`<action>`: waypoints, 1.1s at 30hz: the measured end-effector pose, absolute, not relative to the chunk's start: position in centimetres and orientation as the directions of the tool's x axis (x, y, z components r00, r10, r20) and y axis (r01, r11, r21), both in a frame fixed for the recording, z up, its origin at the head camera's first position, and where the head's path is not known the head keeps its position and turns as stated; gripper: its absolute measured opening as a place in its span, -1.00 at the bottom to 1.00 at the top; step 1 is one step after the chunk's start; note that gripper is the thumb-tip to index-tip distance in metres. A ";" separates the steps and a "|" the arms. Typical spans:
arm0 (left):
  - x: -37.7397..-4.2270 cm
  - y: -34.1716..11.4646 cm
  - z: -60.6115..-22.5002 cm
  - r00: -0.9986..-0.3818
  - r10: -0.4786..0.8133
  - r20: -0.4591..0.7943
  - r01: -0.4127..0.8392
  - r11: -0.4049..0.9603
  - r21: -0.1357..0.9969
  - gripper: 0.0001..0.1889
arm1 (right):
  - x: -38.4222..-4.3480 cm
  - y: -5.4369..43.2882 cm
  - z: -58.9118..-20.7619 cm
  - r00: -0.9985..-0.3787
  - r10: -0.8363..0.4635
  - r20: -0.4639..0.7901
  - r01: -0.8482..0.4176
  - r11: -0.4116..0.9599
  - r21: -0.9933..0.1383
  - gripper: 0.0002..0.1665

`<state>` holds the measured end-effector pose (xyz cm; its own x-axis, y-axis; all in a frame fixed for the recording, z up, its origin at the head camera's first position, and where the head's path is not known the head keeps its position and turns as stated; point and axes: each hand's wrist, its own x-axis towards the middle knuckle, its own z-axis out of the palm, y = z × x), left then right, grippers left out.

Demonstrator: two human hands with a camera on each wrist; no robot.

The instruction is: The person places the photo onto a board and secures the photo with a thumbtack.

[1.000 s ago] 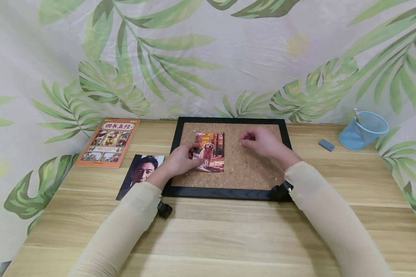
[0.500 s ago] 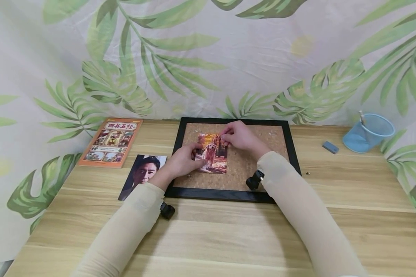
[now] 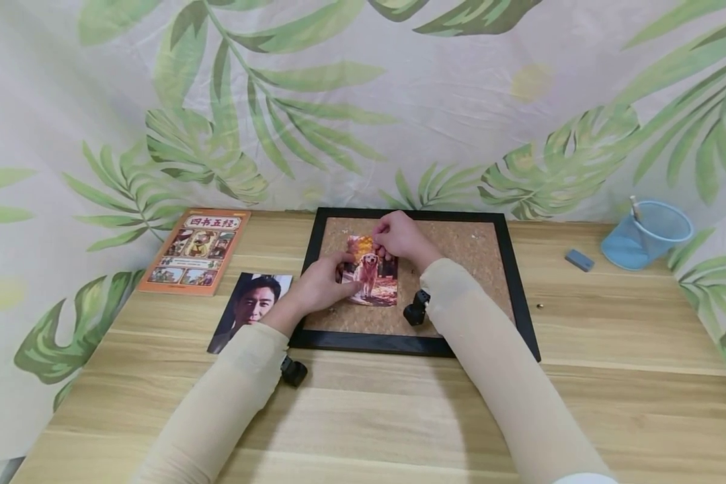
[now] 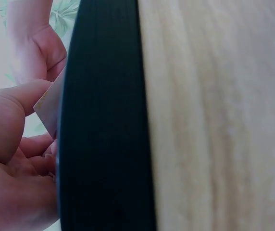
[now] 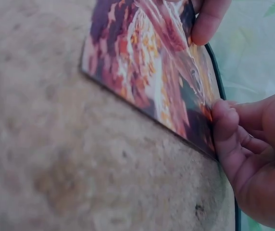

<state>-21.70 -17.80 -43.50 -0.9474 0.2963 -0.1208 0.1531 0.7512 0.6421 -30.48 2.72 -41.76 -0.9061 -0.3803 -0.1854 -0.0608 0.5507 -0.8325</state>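
Observation:
A photo of a golden retriever among autumn leaves (image 3: 372,282) lies on a black-framed corkboard (image 3: 454,269). My left hand (image 3: 323,286) holds it by its left side, thumb low on the picture and index finger higher up. In the left wrist view the thumb overlaps a corner of the photo (image 4: 51,108). My right hand (image 3: 399,235) is at the photo's top edge, thumb and index fingertips pinched together. The right wrist view shows these fingertips (image 5: 221,113) against the photo's face; I cannot tell what is between them.
Left of the board lie a portrait photo (image 3: 251,306) and an orange comic-style book (image 3: 196,252). To the right are a tiny brass-coloured piece (image 3: 540,306), a blue-grey eraser-like block (image 3: 579,260) and a blue mesh pen cup (image 3: 644,235) with a pen. A leaf-patterned cloth hangs behind.
My right hand has moved left from the cork's right half to the photo's top edge. The left hand stays at the photo's left side. The view has shifted slightly.

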 end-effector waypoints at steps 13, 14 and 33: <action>-20.8 -17.5 -42.7 -0.950 0.271 -0.153 0.113 0.760 0.641 -0.30 | -31.7 1.3 -41.4 -0.902 -0.312 -0.297 0.019 0.661 -0.750 -0.81; -20.8 -17.4 -42.7 -0.951 0.269 -0.154 0.111 0.759 0.642 -0.30 | -31.7 1.2 -41.3 -0.904 -0.301 -0.303 0.022 0.675 -0.737 -0.82; -20.9 -17.3 -42.6 -0.951 0.277 -0.135 0.129 0.755 0.643 -0.32 | -31.9 1.1 -40.9 -0.902 -0.256 -0.347 0.086 0.682 -0.726 -0.83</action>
